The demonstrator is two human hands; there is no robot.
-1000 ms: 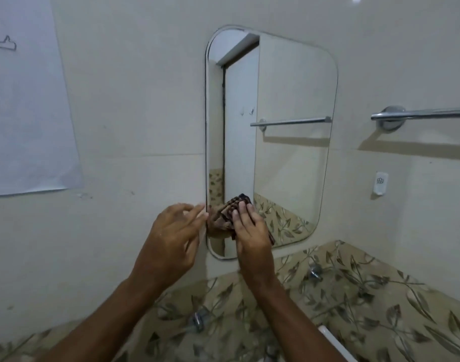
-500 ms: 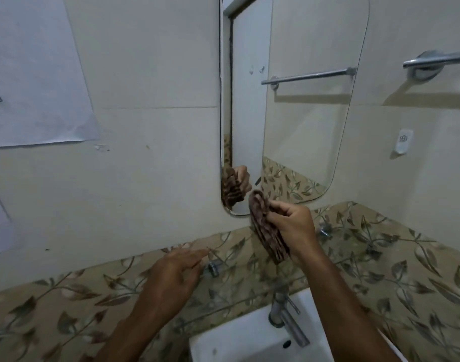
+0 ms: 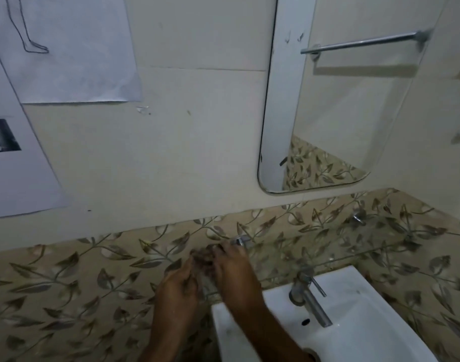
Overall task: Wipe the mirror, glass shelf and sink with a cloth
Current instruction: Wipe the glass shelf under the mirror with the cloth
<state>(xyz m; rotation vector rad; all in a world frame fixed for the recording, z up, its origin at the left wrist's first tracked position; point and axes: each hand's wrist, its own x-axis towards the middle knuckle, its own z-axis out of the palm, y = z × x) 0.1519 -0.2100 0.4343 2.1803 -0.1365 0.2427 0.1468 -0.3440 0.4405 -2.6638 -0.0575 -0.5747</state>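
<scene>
Both hands are working at the left end of the glass shelf (image 3: 328, 259), so by my judgement the shelf is in hand and the white sink (image 3: 354, 322) is yet to be wiped; whether the mirror (image 3: 341, 113) is clean I cannot tell. The right hand (image 3: 234, 273) is pressing the dark patterned cloth (image 3: 204, 258) flat under its fingers while the left hand (image 3: 178, 286) is resting just beside it, its grip unclear. The shelf is running left to right along the leaf-patterned tiles (image 3: 67, 283), above the sink.
</scene>
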